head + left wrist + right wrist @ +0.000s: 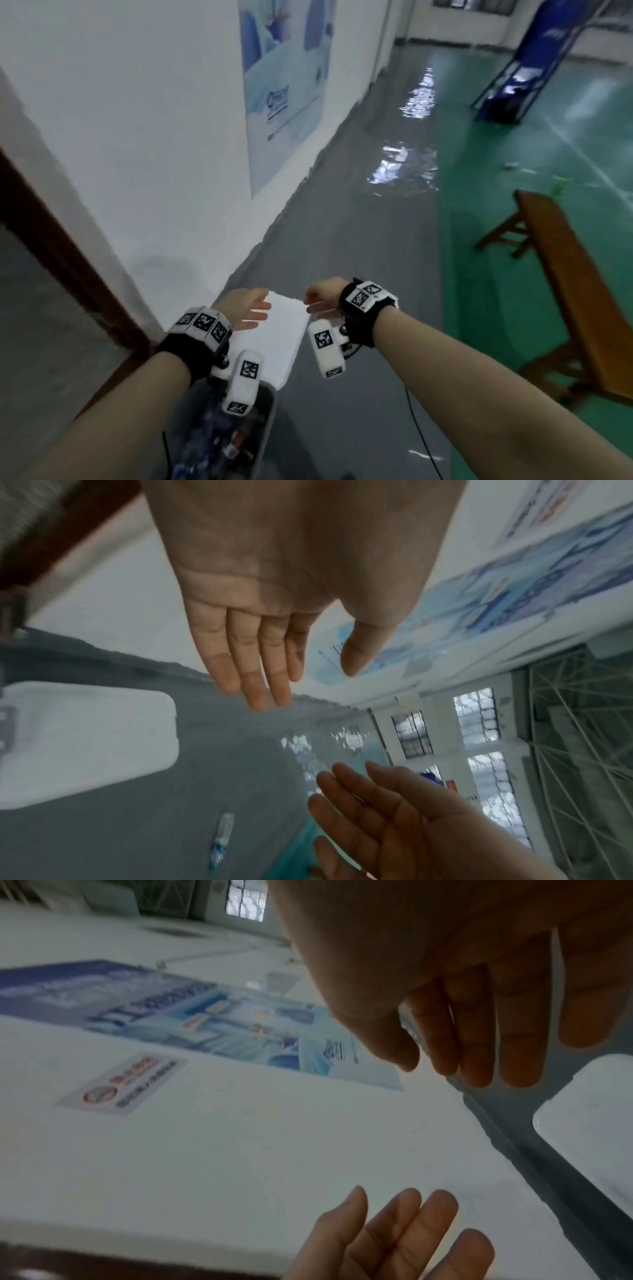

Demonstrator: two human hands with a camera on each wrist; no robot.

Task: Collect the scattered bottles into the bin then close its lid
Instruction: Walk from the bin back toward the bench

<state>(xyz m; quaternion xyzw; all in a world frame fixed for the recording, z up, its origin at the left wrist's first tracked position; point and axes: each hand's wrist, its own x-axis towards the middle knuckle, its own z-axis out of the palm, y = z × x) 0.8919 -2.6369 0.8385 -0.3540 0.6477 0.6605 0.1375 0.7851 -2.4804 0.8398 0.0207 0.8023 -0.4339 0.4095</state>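
Note:
The grey bin point(270, 407) stands at my feet with several bottles point(219, 442) inside. Its white lid point(281, 339) stands raised behind it. My left hand point(255, 310) is open at the lid's upper left corner and my right hand point(318, 301) is open at its upper right corner. Neither holds anything. In the left wrist view my left hand point(260, 647) has straight fingers, the lid point(85, 745) lies off to one side, and a clear bottle point(222, 834) with a blue label lies on the grey floor. The right wrist view shows my right hand point(479, 1031) loosely curved near the lid point(589, 1123).
A white wall point(137, 137) with a poster point(281, 85) and a brown door frame point(61, 246) runs along the left. A wooden bench point(582, 291) stands on the green floor at the right. A black cable point(421, 435) trails beside the bin.

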